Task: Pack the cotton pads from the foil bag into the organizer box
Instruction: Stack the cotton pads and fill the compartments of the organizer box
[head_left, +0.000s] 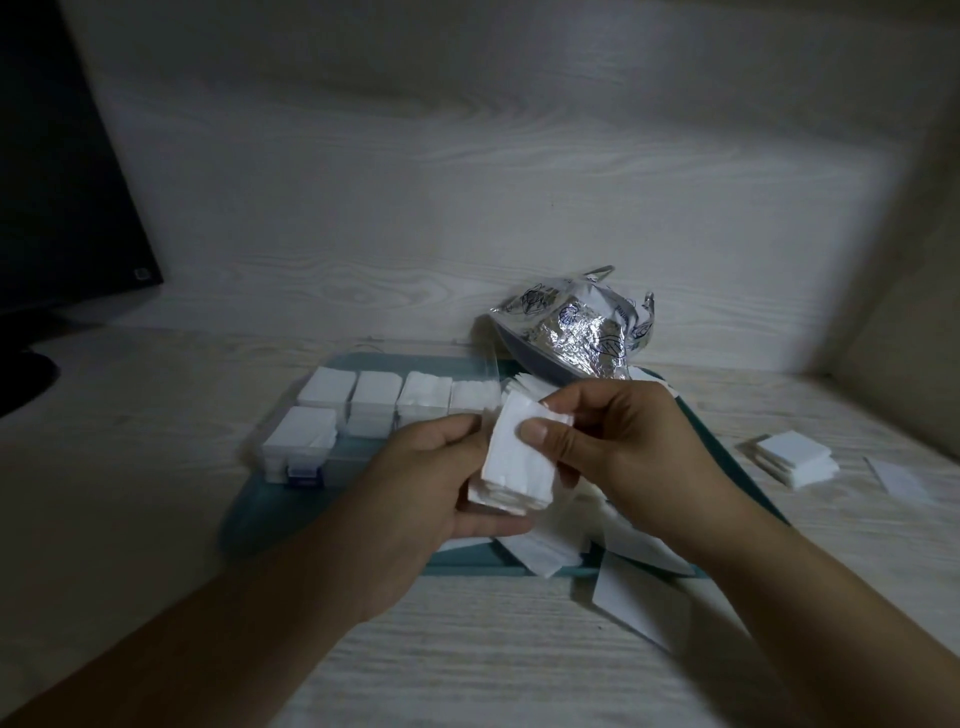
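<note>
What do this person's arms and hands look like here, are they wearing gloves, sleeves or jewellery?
Both are bare. The left hand and right hand show no gloves, rings or watch, and no sleeve covers either forearm as far as the frame shows. One short, unpainted thumbnail is visible on the right hand. The dim light hides finer detail.

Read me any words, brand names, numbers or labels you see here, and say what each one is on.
No text here can be read.
Foil bag: dark blue printed drawings and a strip of lettering near its right edge, too blurred to read.
Monitor: a small pale mark at its lower corner, too small to read.
Organizer box and cotton pads: no print visible.
</note>
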